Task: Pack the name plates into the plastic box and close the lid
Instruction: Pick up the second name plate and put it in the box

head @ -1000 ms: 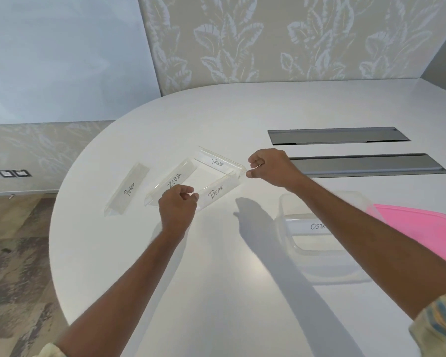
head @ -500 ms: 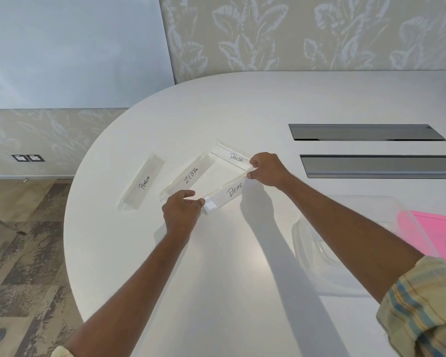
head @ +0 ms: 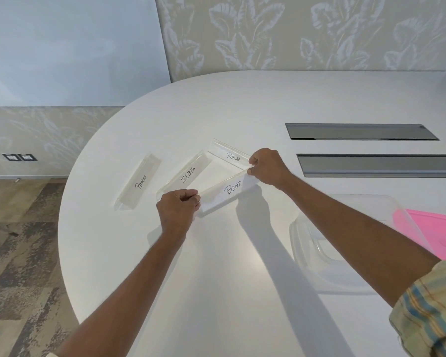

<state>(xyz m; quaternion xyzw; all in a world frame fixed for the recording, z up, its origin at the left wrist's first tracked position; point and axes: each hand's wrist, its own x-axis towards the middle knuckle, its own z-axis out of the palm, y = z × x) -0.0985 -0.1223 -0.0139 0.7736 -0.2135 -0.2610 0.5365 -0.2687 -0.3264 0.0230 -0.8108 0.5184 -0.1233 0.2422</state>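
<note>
Grip check — your left hand (head: 178, 208) and right hand (head: 267, 166) each pinch one end of the BEAR plate (head: 229, 193) with curled fingers, at table (head: 216, 292) level — likely so it lifts level toward the plastic box (head: 304, 243) open at your right.

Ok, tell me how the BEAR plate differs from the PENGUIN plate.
The BEAR plate is pinched at its ends by the left hand and right hand; the PENGUIN plate lies untouched. The BEAR plate's lettering is bigger and bolder than the PENGUIN plate's. Both are clear plastic with handwritten labels.
</note>
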